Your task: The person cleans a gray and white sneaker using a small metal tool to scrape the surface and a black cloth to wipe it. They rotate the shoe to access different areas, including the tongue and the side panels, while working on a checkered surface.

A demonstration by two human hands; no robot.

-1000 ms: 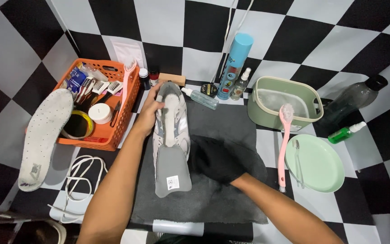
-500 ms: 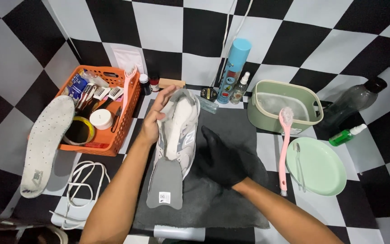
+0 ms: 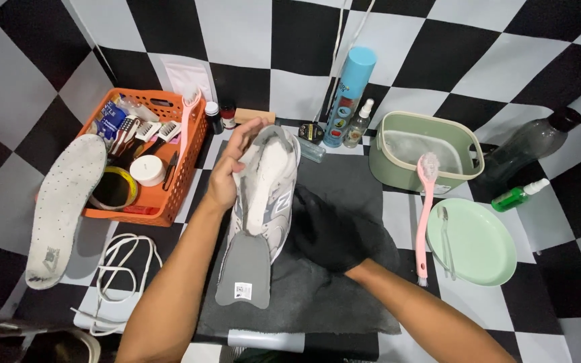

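The left hand (image 3: 226,176) presses its palm and thumb against the side of a grey and white mesh sneaker (image 3: 268,191), fingers stretched upward past the toe rather than curled, so its grip is loose and open against the shoe. The sneaker lies tilted on its side on a dark grey towel mat (image 3: 344,296), its grey tongue (image 3: 245,279) folded out toward the person. The right hand (image 3: 334,232) is wrapped in a black cloth (image 3: 317,222) and pushed against the opposite side of the sneaker; whether its fingers are curled or flat cannot be told beneath the fabric.

Just beyond the left grip stands an orange plastic basket (image 3: 186,178) of brushes and tape, with a white perforated insole (image 3: 58,205) on its far side. Below that grip lie white shoelaces (image 3: 119,272). Past the shoe's toe stands a tall blue spray can (image 3: 347,94). Outward from the right grip are a pale green plastic tub (image 3: 428,131), a pink long-handled brush (image 3: 426,208) leaning on it, and a mint green round plate (image 3: 482,242).
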